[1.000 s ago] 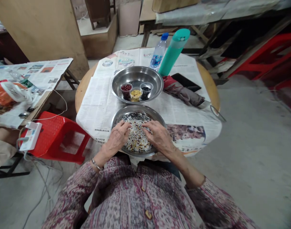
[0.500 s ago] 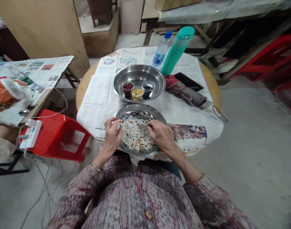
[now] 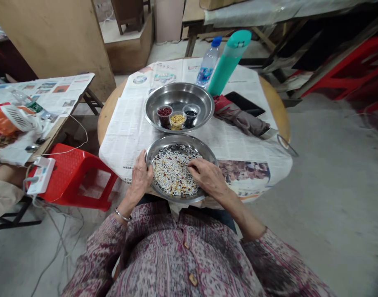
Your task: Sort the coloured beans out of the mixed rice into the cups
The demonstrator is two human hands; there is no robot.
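A shallow steel bowl (image 3: 211,155) holds a mix of white grains (image 3: 176,169) with black, yellow and dark red beans among them. My left hand (image 3: 140,177) grips this bowl's left rim, fingers along the outside and thumb at the edge. Over the right part of the grains, my right hand (image 3: 207,175) is closed in a pinch; whatever its fingertips hold is too small to make out. Behind stands a larger steel bowl (image 3: 152,93) with three clear cups inside: red beans (image 3: 164,112), yellow beans (image 3: 177,119) and black beans (image 3: 191,113).
Newspaper (image 3: 124,132) covers the round table. Behind the bowls are a plastic bottle (image 3: 209,62), a teal bottle (image 3: 229,62), a folded umbrella (image 3: 241,119) and a dark flat case (image 3: 244,104). A red stool (image 3: 74,173) with a power strip (image 3: 42,175) stands left; a person sits beyond.
My left hand has moved left from over the grains to the bowl's rim. My right hand stays pinched over the grains, slightly further left.
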